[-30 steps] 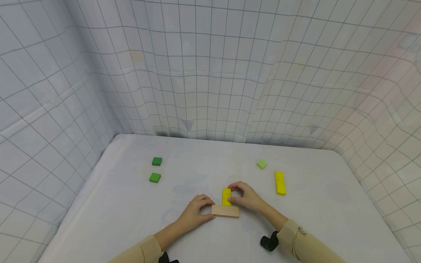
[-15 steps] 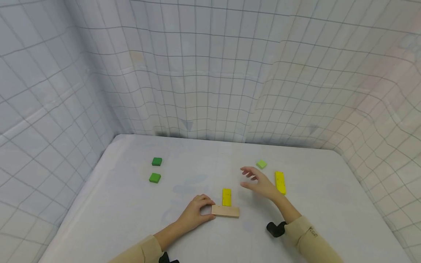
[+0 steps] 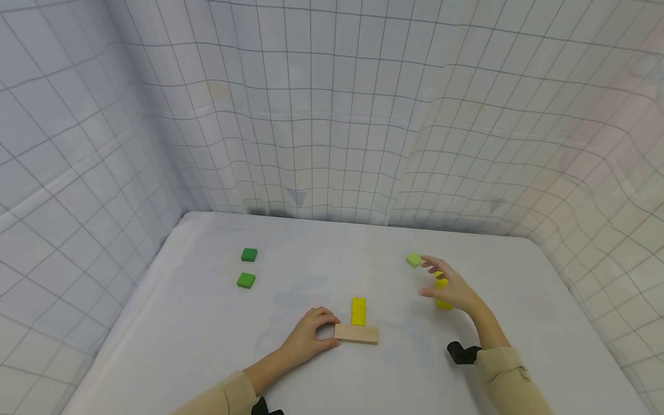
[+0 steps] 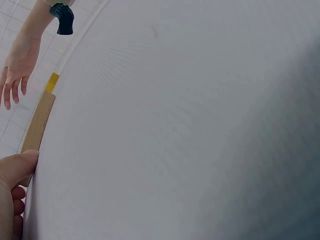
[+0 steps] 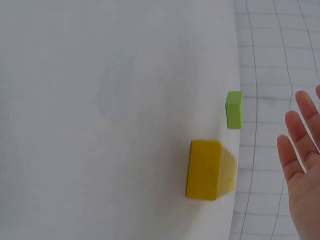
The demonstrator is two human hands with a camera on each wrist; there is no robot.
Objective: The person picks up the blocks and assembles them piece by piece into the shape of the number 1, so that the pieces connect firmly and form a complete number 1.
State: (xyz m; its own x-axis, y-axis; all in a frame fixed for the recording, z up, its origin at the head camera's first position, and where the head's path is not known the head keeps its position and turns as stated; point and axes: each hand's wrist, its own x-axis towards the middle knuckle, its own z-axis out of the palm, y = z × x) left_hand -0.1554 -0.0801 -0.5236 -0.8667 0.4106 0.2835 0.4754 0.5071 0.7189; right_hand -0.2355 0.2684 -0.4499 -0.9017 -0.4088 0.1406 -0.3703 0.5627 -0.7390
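My left hand (image 3: 307,339) pinches the left end of a plain wooden block (image 3: 357,334) lying flat on the table, thumb on the near side and fingers on the far side. Against the far side of that block lies a yellow block (image 3: 358,311), pointing away from me. Above the table at the right, my right hand (image 3: 450,288) hovers with fingers spread and holds nothing. It partly covers a longer yellow block (image 3: 443,304) in the head view; the right wrist view shows that yellow block (image 5: 204,171) apart from the hand. A light green block (image 3: 413,260) lies just beyond the fingertips.
Two green blocks lie at the left, a dark green one (image 3: 249,255) behind a brighter green one (image 3: 246,280). White cloth covers the table (image 3: 187,323). Gridded white curtains (image 3: 332,115) hang at the back and sides.
My right hand has let go of the smaller yellow block and moved right, over the longer yellow block. The left hand stays on the wooden block.
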